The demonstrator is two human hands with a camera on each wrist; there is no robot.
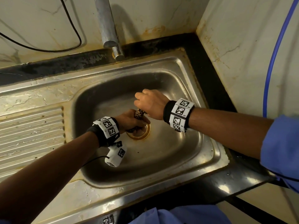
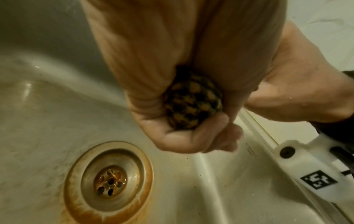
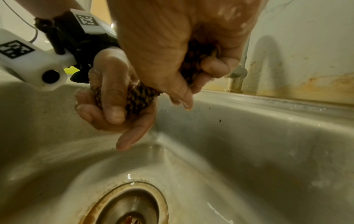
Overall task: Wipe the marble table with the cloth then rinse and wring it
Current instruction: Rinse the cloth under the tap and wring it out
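Note:
A dark checked cloth is twisted into a tight rope between both hands, above the steel sink basin. My left hand grips its lower end, just over the drain. My right hand grips the upper end, fist curled round it. In the left wrist view the cloth shows as a wadded end inside the left hand. In the right wrist view the twisted cloth runs from the right hand down to the left hand. Both hands look wet.
The tap spout stands at the sink's back edge, with no water visibly running. A ribbed draining board lies to the left. A black counter edge and wall close in on the right. A rusty ring surrounds the drain.

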